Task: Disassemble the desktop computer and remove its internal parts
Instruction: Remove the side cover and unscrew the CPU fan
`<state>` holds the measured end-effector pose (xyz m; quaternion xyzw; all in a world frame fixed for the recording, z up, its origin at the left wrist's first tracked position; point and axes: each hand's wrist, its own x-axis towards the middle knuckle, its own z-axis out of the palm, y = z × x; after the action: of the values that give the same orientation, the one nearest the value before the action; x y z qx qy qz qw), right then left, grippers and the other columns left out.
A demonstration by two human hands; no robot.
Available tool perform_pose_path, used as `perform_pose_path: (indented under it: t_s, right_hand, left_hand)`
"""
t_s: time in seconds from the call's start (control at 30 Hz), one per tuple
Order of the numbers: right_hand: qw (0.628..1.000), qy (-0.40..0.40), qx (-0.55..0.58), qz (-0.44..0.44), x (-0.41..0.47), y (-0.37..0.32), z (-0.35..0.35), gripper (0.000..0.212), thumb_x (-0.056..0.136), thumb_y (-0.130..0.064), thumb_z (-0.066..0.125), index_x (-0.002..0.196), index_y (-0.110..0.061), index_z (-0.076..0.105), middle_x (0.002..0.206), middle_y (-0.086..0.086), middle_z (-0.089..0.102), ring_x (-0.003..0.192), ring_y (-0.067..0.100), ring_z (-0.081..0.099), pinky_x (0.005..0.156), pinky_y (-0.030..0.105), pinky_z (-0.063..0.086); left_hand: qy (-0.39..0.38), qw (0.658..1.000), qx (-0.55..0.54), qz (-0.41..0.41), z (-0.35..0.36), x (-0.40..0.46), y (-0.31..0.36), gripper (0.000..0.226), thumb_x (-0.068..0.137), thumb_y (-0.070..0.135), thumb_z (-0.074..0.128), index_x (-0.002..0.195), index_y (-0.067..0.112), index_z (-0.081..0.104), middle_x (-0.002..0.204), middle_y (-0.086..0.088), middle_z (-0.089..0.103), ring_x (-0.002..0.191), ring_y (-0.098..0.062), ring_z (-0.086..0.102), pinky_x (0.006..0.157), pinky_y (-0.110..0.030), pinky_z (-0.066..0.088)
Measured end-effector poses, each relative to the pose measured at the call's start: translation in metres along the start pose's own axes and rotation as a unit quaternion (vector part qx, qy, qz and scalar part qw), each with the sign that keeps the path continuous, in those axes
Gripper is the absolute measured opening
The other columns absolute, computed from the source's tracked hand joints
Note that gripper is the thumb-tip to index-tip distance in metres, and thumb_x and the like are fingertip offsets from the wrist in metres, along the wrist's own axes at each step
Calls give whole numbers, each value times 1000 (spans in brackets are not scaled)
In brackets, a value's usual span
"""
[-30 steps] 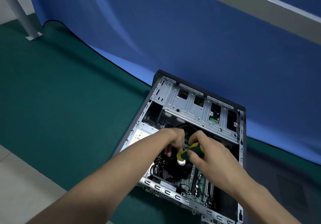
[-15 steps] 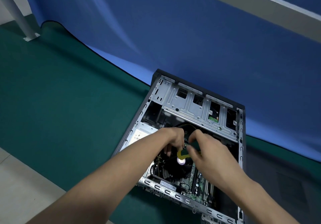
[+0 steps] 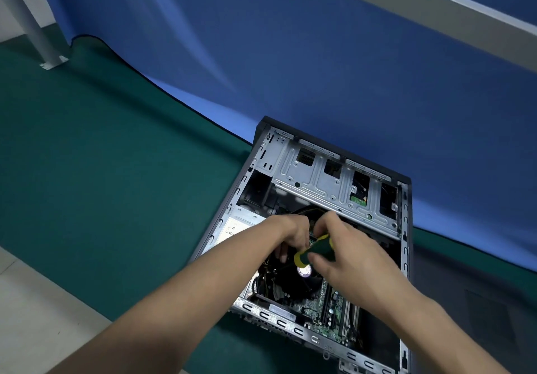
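Note:
An open desktop computer case (image 3: 404,228) lies on its side on the green mat, its side panel off. My right hand (image 3: 348,254) grips the green and yellow handle of a screwdriver (image 3: 315,250) above the black CPU cooler fan (image 3: 293,280). My left hand (image 3: 290,235) reaches into the case just left of the screwdriver, fingers curled down beside the shaft; what they touch is hidden. The green motherboard (image 3: 334,312) with its memory slots shows below my right hand. A silver drive cage (image 3: 319,182) spans the far end of the case.
A power supply with a white label (image 3: 235,228) sits at the case's left side under my left forearm. The green mat (image 3: 101,170) stretches to the left. A blue cloth (image 3: 319,68) lies behind the case. A grey table leg (image 3: 37,39) stands at the far left.
My right hand has turned the screwdriver handle in its fingers; the handle was partly hidden half a second ago and shows again now. My left hand has stayed in place.

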<state>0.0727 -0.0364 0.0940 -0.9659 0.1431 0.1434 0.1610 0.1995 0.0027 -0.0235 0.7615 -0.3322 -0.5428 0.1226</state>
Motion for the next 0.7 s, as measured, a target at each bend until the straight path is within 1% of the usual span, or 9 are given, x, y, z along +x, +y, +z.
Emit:
perform_pose_path:
  t_s: [0.07,0.13,0.23,0.3,0.4,0.47,0.53,0.63,0.7]
  right_hand:
    - [997,39,-36,51,1,4,3,30,90,-54,48,95,-27,35,81,-8,53,72,18,55,61,33,39]
    - [998,45,-38,25,0,7,5,24,93,-50,46,95,-28,37,81,-8,52,71,16,54,60,31,38]
    - [999,10,11,-52,-5,3,6,22,91,-38,54,93,-38,32,93,-14,49,75,8,54,63,27,43]
    - [999,27,24,-16,-5,0,6,22,91,-43,54,94,-35,34,90,-12,51,75,12,54,63,29,43]
    - [996,46,-9,78,-2,4,4,37,94,-60,31,94,-24,40,74,-7,51,70,21,51,62,34,37]
    - [996,25,-26,76,0,5,2,42,95,-60,23,94,-24,43,70,-7,51,70,21,52,62,34,37]
    - [997,21,27,67,-1,3,3,30,95,-56,33,92,-28,44,70,-6,56,69,16,54,59,33,38]
    - [991,60,84,85,-2,0,7,21,90,-52,44,88,-31,45,65,-4,59,64,12,55,55,31,39]
    - [992,57,90,65,-3,1,6,16,89,-47,48,87,-33,43,64,-5,57,59,6,52,51,26,36]
  left_hand:
    - [-3,1000,-4,-3,-1,-1,1,6,83,-3,60,87,1,62,79,-24,64,57,-34,64,64,-43,57]
    - [-3,1000,-2,-4,0,1,1,16,84,-1,61,100,-1,64,84,-24,65,56,-32,64,62,-41,56]
    - [-8,1000,6,-8,1,2,0,6,84,-4,55,81,1,57,68,-17,59,52,-25,59,57,-37,54]
    - [-8,1000,4,-6,1,1,0,7,84,-4,55,88,0,59,69,-19,61,53,-28,61,60,-39,55]
    - [-5,1000,-7,-7,0,0,1,25,88,2,57,112,-7,59,96,-28,66,50,-28,62,56,-36,55]
    - [1,1000,-6,-6,0,-2,1,26,90,3,56,113,-9,56,88,-27,66,41,-21,58,48,-32,53]
    - [7,1000,-5,-7,0,-2,0,25,89,0,52,110,-12,55,74,-28,64,40,-22,57,47,-32,52]
    - [15,1000,-1,-4,1,0,0,19,87,-2,49,101,-10,59,90,-36,65,46,-26,57,58,-38,54]
    - [12,1000,0,0,1,1,-1,11,86,-3,51,93,-6,59,88,-34,65,50,-29,58,67,-45,56]
